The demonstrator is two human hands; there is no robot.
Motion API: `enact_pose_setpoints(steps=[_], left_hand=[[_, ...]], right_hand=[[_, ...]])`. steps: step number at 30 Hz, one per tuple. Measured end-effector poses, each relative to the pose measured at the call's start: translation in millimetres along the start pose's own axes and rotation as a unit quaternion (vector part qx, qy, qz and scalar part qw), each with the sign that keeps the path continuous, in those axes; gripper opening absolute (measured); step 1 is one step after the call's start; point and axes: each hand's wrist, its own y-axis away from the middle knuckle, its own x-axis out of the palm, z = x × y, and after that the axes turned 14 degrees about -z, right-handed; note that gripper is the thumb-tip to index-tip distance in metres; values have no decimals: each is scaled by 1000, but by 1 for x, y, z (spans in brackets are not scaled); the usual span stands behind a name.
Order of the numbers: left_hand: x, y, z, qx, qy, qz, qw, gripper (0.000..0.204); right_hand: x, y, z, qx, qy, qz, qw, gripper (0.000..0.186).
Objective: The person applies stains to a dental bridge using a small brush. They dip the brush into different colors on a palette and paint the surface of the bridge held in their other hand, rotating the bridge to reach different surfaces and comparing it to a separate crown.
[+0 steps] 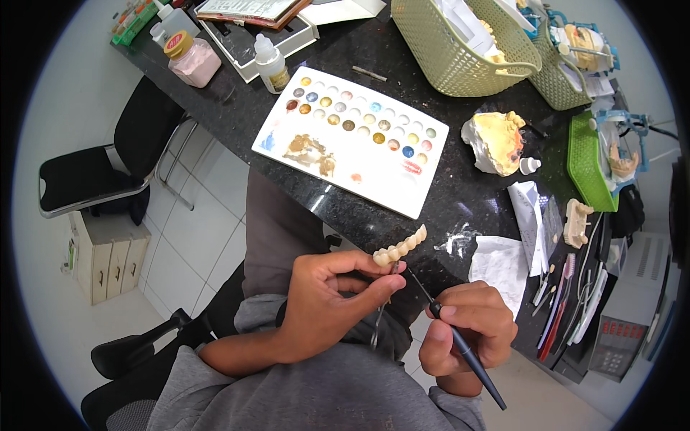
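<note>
Pinching with thumb and forefinger, the left hand (338, 298) holds what seems to be a slim metal holder (376, 327), and just above these fingertips, right of centre in the lower half of the frame, sits a tooth-coloured dental bridge (399, 248). It is tilted, with its far end toward the upper right. Whether the forefinger touches also the bridge itself, one cannot tell surely. The other left fingers are curled toward the palm.

The right hand (467, 327), at the lower right of the frame, has its thumb and fingers closed around a dark fine-tipped brush (467, 352). The tip points to the bridge and is near it; a contact is not clear.

By its look, the bridge should be very light and fully stiff, but brittle, so a fall or a hard squeeze could chip or crack it. The glossy surface may be slippery under bare fingers. The safer hold is probably on the metal holder, close under the bridge, with no pressing at the thin end and the outer tooth faces left free. The brush is presumably light too, with a soft tip; its thick handle gives the better grip.

Above, near the middle of the frame, lies a white paint palette (388, 190).
</note>
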Motion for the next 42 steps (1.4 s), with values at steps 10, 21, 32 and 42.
enact_pose_setpoints(steps=[10,21,32,42], left_hand=[[2,1,1,-13,32,-20,999,13],[-2,0,0,6,0,7,1000,16],[-1,-1,1,8,2,3,1000,16],[-1,0,-1,3,-5,6,1000,14]], right_hand=[[4,-4,-3,-1,5,19,1000,22],[2,-2,-1,-12,24,24,999,21],[4,-3,-2,-12,22,23,999,19],[3,-3,-1,-13,4,49,999,18]])
